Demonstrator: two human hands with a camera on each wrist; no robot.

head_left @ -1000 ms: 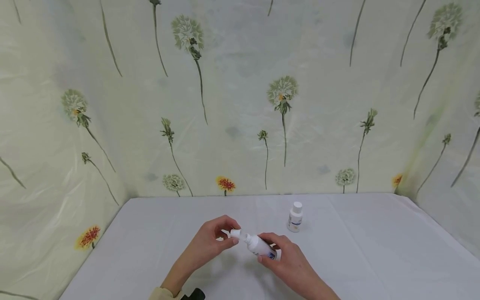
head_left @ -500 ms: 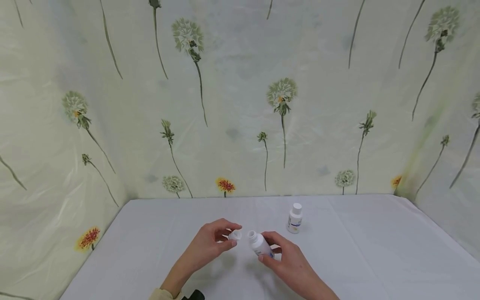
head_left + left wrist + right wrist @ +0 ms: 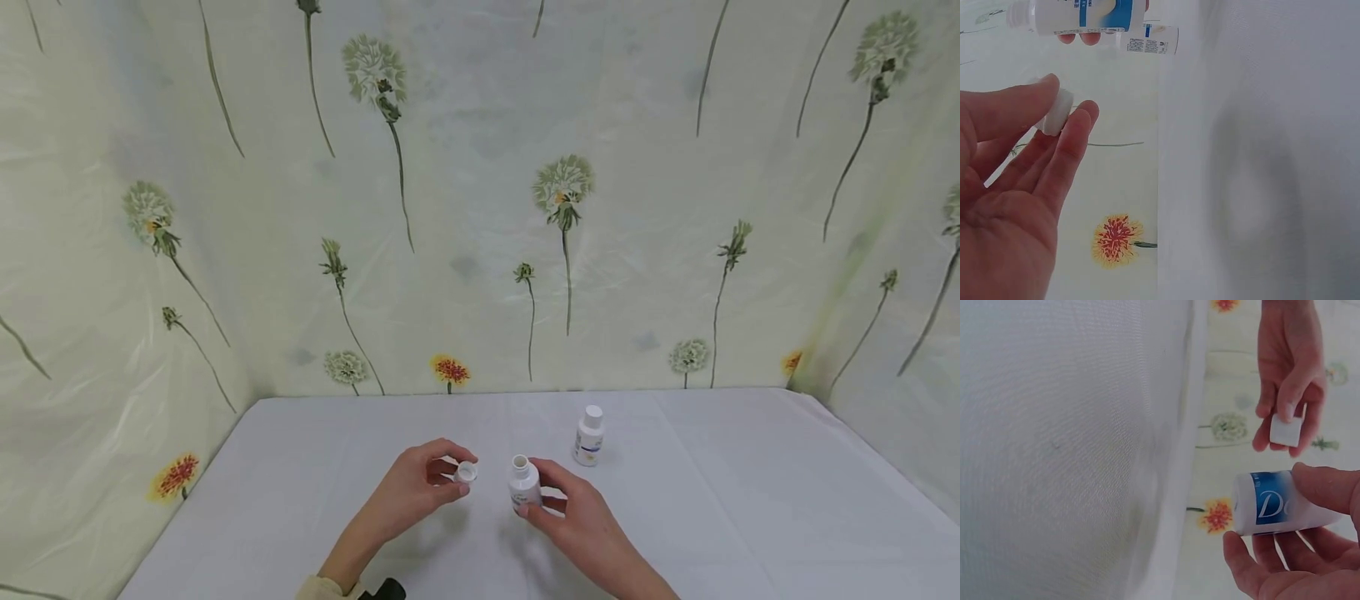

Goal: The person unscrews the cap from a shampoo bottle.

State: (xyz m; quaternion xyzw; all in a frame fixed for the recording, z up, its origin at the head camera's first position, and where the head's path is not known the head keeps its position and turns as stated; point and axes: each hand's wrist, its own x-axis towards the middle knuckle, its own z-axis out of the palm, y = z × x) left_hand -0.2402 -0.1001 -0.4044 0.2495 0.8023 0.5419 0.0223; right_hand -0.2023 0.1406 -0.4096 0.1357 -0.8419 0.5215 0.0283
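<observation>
My left hand (image 3: pixel 416 490) pinches a small white bottle cap (image 3: pixel 466 472) between thumb and fingers, its hollow side facing the head camera. To its right, my right hand (image 3: pixel 577 512) grips a white plastic bottle (image 3: pixel 524 483) with a blue label, held upright with its mouth uncovered. Cap and bottle are apart, both above the table. In the right wrist view the thumb lies across the label of the bottle (image 3: pixel 1266 503), and the fingers support it from the other side. The left wrist view shows the cap (image 3: pixel 1057 112) edge-on between thumb and fingertips.
A second white bottle (image 3: pixel 589 436), with its cap on, stands on the table behind my right hand. A white cloth covers the table (image 3: pixel 720 500). Behind it hangs a curtain (image 3: pixel 465 208) printed with dandelions. A black object (image 3: pixel 386 589) sits by my left sleeve.
The cap has come away from the bottle mouth and turned its hollow side toward the head camera. My right hand has tipped the bottle from slanted to upright and moved it slightly right.
</observation>
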